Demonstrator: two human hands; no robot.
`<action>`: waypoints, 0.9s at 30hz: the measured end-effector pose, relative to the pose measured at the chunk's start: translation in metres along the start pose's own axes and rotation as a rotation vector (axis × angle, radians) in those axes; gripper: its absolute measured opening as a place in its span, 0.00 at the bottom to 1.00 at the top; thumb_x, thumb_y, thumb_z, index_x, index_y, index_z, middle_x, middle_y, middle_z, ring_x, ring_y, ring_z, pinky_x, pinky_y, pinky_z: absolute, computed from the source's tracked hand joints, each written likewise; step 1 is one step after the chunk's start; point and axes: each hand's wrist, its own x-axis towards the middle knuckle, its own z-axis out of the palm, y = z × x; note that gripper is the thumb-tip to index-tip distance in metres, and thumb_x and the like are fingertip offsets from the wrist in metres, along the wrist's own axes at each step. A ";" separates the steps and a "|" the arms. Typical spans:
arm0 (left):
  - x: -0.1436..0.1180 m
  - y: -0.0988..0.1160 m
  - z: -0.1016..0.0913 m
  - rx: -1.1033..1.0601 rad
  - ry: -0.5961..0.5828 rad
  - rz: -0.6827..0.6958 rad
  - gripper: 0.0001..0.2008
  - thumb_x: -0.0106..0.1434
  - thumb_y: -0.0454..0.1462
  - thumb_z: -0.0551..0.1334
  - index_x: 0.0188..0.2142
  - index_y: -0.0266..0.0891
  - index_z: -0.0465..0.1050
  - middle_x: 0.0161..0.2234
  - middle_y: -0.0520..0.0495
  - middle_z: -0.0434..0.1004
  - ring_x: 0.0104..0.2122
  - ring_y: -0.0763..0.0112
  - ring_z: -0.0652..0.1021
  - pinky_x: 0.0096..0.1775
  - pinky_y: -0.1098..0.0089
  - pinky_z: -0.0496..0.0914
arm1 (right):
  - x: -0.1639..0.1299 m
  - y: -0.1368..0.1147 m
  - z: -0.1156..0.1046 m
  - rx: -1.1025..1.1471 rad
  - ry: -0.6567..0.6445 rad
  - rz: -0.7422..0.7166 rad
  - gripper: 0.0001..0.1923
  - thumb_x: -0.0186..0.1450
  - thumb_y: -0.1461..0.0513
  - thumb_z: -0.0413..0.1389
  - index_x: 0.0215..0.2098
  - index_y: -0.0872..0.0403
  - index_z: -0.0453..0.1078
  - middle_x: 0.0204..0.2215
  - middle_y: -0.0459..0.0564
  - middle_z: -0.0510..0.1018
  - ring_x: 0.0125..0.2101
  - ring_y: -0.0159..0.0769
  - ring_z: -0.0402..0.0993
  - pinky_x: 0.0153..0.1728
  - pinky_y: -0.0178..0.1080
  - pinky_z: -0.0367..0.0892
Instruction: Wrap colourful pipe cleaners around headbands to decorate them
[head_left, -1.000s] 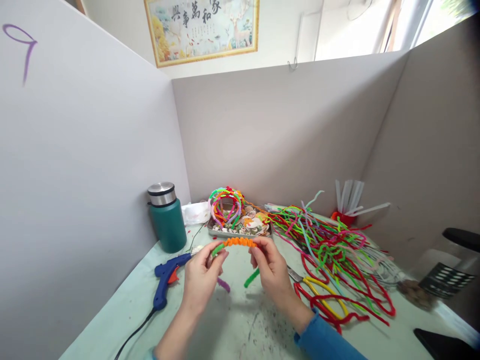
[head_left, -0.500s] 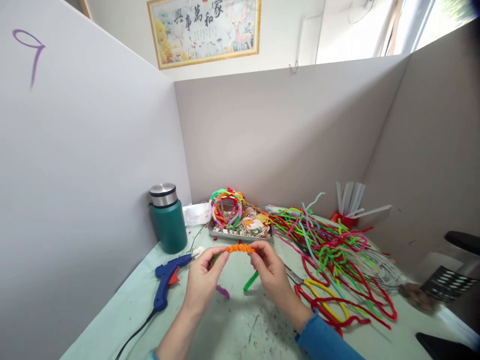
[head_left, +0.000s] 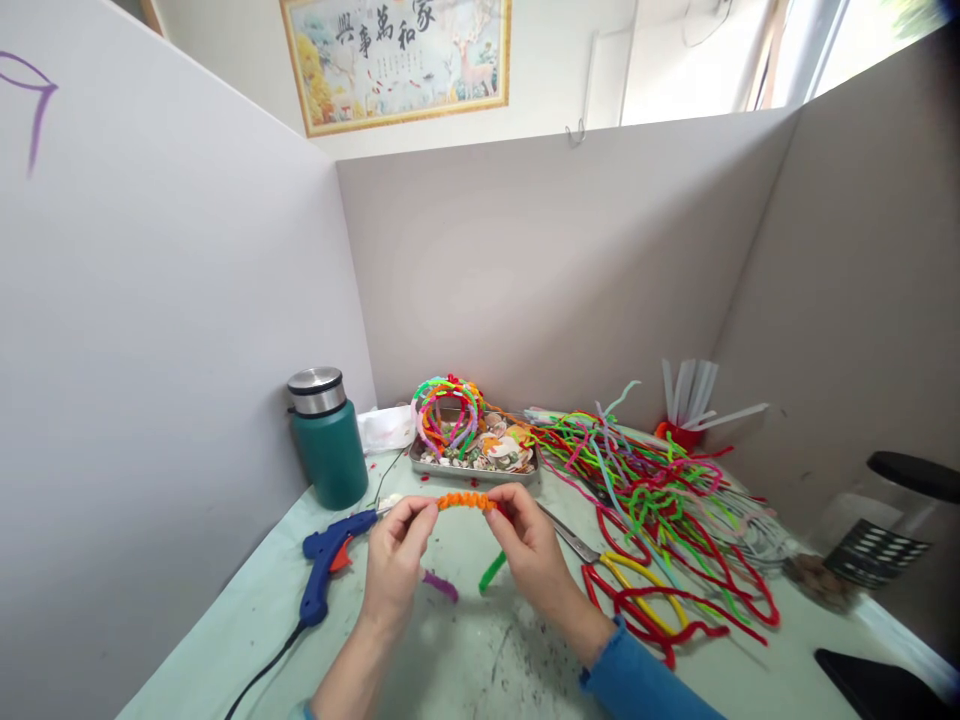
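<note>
Centrally, an arched band wrapped in fuzzy orange pipe cleaner (head_left: 466,500) hangs above the table, pinched at each end: left hand (head_left: 395,565) closed on one side, right hand (head_left: 534,555) closed on the other, likely to keep the wrap tight. Purple and green tips (head_left: 491,572) point down. Just left lies a blue glue gun (head_left: 324,560); a loose pile of coloured pipe cleaners (head_left: 660,500) crowds the right. Pale green tabletop (head_left: 225,640) lies bare toward the near edge.

Fuzzy orange pipe cleaner (head_left: 466,500), glossy plastic glue gun (head_left: 327,560) — brushed-metal flask lid (head_left: 316,388)
</note>
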 end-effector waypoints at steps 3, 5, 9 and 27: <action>0.001 -0.004 -0.001 -0.027 -0.014 -0.043 0.10 0.54 0.43 0.61 0.28 0.36 0.71 0.16 0.60 0.51 0.17 0.81 0.54 0.18 0.79 0.51 | 0.000 0.000 0.001 0.003 -0.007 0.011 0.06 0.63 0.60 0.51 0.37 0.54 0.64 0.27 0.44 0.68 0.26 0.31 0.63 0.26 0.32 0.59; 0.002 -0.006 -0.002 -0.033 -0.010 -0.050 0.10 0.54 0.42 0.61 0.29 0.36 0.70 0.16 0.60 0.51 0.17 0.81 0.54 0.18 0.79 0.51 | 0.000 0.000 0.001 0.015 -0.014 0.018 0.06 0.62 0.60 0.51 0.37 0.53 0.64 0.27 0.44 0.69 0.26 0.31 0.63 0.26 0.32 0.59; 0.004 -0.007 -0.003 -0.050 0.000 -0.045 0.09 0.53 0.41 0.61 0.27 0.36 0.69 0.16 0.60 0.52 0.16 0.81 0.55 0.19 0.78 0.50 | 0.000 -0.001 0.002 0.030 -0.024 0.025 0.06 0.62 0.60 0.51 0.36 0.53 0.64 0.26 0.43 0.68 0.26 0.31 0.63 0.26 0.32 0.59; 0.004 -0.005 -0.003 -0.045 -0.055 0.010 0.11 0.56 0.43 0.61 0.31 0.37 0.69 0.19 0.58 0.58 0.18 0.82 0.56 0.19 0.79 0.51 | 0.001 0.003 0.001 0.137 -0.057 0.055 0.08 0.62 0.59 0.53 0.38 0.53 0.62 0.29 0.44 0.67 0.28 0.31 0.62 0.29 0.33 0.59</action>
